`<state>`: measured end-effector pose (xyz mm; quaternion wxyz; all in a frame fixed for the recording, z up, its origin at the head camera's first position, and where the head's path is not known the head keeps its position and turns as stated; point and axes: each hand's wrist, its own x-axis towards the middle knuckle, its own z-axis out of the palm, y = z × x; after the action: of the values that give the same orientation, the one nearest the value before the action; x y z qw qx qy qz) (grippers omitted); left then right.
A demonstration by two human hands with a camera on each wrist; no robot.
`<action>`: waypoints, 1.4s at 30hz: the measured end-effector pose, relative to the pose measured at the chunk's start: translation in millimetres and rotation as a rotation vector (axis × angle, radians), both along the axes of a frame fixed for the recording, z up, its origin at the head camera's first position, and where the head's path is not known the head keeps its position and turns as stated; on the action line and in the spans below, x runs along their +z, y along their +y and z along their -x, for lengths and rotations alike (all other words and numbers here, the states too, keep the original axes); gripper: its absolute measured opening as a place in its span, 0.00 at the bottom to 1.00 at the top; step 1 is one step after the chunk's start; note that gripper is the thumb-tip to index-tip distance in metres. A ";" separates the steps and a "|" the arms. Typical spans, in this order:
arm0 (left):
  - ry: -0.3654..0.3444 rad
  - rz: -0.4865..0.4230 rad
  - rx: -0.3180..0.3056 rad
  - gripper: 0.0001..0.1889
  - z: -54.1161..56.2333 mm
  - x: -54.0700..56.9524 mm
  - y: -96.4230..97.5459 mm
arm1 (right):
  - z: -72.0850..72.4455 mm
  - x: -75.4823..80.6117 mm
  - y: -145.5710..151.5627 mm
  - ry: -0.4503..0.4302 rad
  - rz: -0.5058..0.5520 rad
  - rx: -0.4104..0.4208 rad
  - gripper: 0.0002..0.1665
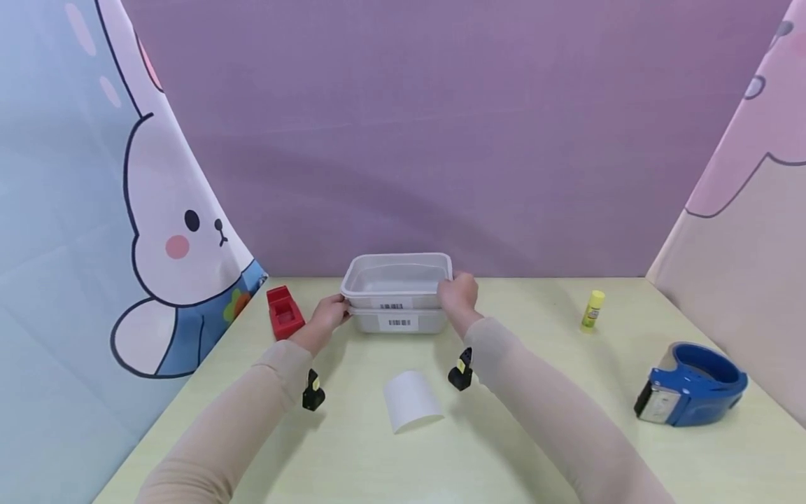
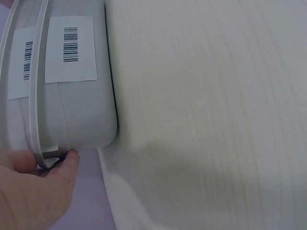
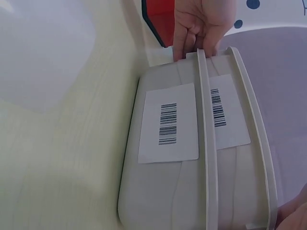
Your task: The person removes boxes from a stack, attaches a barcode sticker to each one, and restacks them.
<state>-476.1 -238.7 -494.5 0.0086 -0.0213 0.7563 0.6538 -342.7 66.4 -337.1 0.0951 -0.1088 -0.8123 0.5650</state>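
Observation:
Two translucent plastic containers sit nested at the back of the table, the upper container (image 1: 397,278) inside the lower container (image 1: 398,323), each with a barcode label. My left hand (image 1: 330,313) grips the stack's left end at the rims. The left wrist view shows its thumb (image 2: 71,160) tucked under the lower container's (image 2: 84,110) rim. My right hand (image 1: 458,292) curls over the right end of the upper rim. The right wrist view shows the lower container (image 3: 163,187), the upper container (image 3: 240,158), the left hand (image 3: 204,24) at the far end, and the right hand (image 3: 293,218) at the bottom corner.
A red box (image 1: 285,313) stands left of the containers. A curled white card (image 1: 412,400) lies on the pale table (image 1: 535,434) in front of me. A yellow glue stick (image 1: 592,310) and a blue tape dispenser (image 1: 691,383) are at the right. Curtains close off both sides.

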 end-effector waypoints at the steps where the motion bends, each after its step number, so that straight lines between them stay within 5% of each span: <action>1: 0.014 -0.024 -0.016 0.23 0.1 -2.1 -2.3 | 0.0 0.0 0.8 -0.006 -0.010 0.007 0.24; 2: 0.003 -0.018 0.005 0.24 16.1 -15.1 -8.1 | -0.2 0.4 1.5 -0.013 -0.019 0.015 0.24; 4: -0.018 -0.001 0.030 0.25 11.5 -8.9 -4.2 | -0.5 1.2 2.9 -0.020 -0.033 0.025 0.24; 5: -0.013 0.008 0.042 0.25 -3.5 4.3 2.4 | -0.5 1.2 3.6 -0.021 -0.045 0.028 0.24; 6: -0.016 0.011 0.043 0.25 -32.8 30.0 14.3 | -0.4 1.2 4.1 -0.024 -0.054 0.031 0.24; 8: 0.005 -0.005 0.023 0.24 -29.5 25.6 11.0 | -0.4 0.3 4.8 -0.021 -0.069 0.034 0.25; 12: -0.017 -0.011 -0.011 0.24 -87.1 76.5 34.8 | 1.1 -4.3 5.4 0.001 -0.098 0.030 0.25; 14: -0.061 0.028 0.009 0.25 -109.9 101.3 48.5 | 2.0 -5.9 5.7 0.013 -0.109 0.027 0.25; 16: -0.073 0.036 0.012 0.25 -121.3 113.0 53.8 | 2.6 -6.2 6.0 0.022 -0.121 0.029 0.25; 19: -0.077 0.036 0.015 0.25 -120.4 113.1 53.9 | 3.3 -5.1 6.4 0.023 -0.109 0.033 0.25; 21: -0.065 0.023 0.022 0.25 -113.5 105.4 50.5 | 3.7 -4.3 6.9 0.017 -0.099 0.036 0.25; 22: -0.024 -0.012 0.000 0.25 -101.0 91.2 42.7 | 3.9 -3.9 7.3 0.013 -0.093 0.037 0.25; 25: -0.020 -0.022 -0.006 0.24 -92.7 82.5 38.7 | 4.3 -4.1 8.2 -0.004 -0.090 0.037 0.25; 28: -0.033 -0.001 0.005 0.25 -98.1 87.7 41.2 | 5.4 -5.6 9.0 -0.008 -0.092 0.038 0.24; 29: -0.069 0.035 0.031 0.26 -110.1 100.6 48.8 | 5.7 -6.1 9.1 -0.007 -0.092 0.037 0.24; 33: -0.068 0.046 0.019 0.26 -123.8 112.6 52.4 | 6.5 -6.9 9.8 0.011 -0.108 0.035 0.24; 42: -0.061 0.033 0.007 0.26 -125.7 111.7 48.8 | 4.4 -9.0 9.3 0.004 -0.119 0.058 0.24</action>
<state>-350.4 -189.9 -382.8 0.0290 -0.0441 0.7662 0.6404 -347.1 75.7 -346.1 0.0865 -0.0783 -0.8471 0.5184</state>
